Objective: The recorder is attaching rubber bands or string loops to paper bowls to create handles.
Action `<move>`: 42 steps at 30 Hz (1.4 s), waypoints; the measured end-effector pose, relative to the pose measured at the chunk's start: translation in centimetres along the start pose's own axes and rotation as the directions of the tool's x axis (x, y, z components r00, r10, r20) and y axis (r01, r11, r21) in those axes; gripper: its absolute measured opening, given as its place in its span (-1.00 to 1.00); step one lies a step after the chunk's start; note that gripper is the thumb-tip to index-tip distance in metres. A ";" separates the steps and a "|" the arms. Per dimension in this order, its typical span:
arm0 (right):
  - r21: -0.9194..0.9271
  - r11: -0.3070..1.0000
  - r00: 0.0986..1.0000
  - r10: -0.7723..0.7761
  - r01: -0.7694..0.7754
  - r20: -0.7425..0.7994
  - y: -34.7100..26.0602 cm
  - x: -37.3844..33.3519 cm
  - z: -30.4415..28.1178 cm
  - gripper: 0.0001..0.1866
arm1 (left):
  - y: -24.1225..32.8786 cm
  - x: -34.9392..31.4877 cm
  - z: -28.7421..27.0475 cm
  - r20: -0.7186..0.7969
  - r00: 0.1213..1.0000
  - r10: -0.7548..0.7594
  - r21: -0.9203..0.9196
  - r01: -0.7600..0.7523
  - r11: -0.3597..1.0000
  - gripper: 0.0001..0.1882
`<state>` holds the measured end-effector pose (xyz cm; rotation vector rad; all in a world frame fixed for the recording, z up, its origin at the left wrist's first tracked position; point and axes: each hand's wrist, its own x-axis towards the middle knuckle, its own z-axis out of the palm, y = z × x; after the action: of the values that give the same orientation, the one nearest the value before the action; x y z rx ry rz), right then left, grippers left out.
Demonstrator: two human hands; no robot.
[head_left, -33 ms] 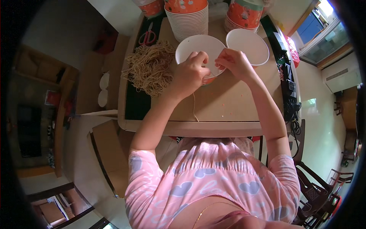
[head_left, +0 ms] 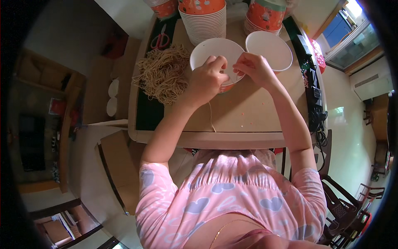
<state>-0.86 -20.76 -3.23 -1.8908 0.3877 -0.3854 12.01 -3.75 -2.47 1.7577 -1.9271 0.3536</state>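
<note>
Tabletop (head_left: 269,118), tan-covered, pale rounded rim, strips of dark green along the left and right edges. Contents as follows.

Left hand (head_left: 210,79): fingers curled, grasping a thin cream strand (head_left: 211,116); positioned over the near left side of the first tub. The strand shows below the wrist and runs down to the front edge of the tabletop.

Right hand (head_left: 253,68): thumb and forefinger pinched together on a fine length of the strand, just beside the left hand, over the tub's right side. Exact hold of the fingertips too small to make out.

First tub (head_left: 219,47): white interior, orange outside, upright, toward the rear of the tabletop, beneath both hands.

Second tub (head_left: 271,49): white interior, upright, just beside the first, nearer the right edge.

Heap of cord (head_left: 161,74): cream, loosely tangled, by the left edge, partly over the green strip.

Scissors (head_left: 160,40): red handles, behind the heap, toward the rear left corner.

Tall stack of tubs (head_left: 203,25): nested, orange with white rims, at the rear edge.

Shorter stack (head_left: 265,18): orange, toward the rear right corner.

Black power strip (head_left: 316,95): along the right edge, cables attached.
</note>
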 end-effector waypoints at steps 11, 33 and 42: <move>-0.118 0.992 0.997 -0.054 0.047 -0.053 0.6 -0.9 1.0 -0.88 | 0.9 0.8 2.1 -0.058 0.998 -0.012 -0.013 0.012 1.000 -0.94; -0.145 0.864 0.666 -0.470 0.483 -0.579 2.5 -4.2 7.6 -0.81 | -1.2 1.1 1.8 0.738 0.540 -0.404 -0.672 0.641 -0.371 -0.82; -0.164 0.857 0.715 -0.501 0.489 -0.487 2.4 -4.3 7.2 -0.78 | -0.8 0.3 0.9 0.673 0.587 -0.450 -0.726 0.640 -0.252 -0.88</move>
<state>-1.72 -13.66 -8.22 -1.8773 0.2193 -1.2815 12.60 -4.59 -3.18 1.2983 -0.5689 -1.2683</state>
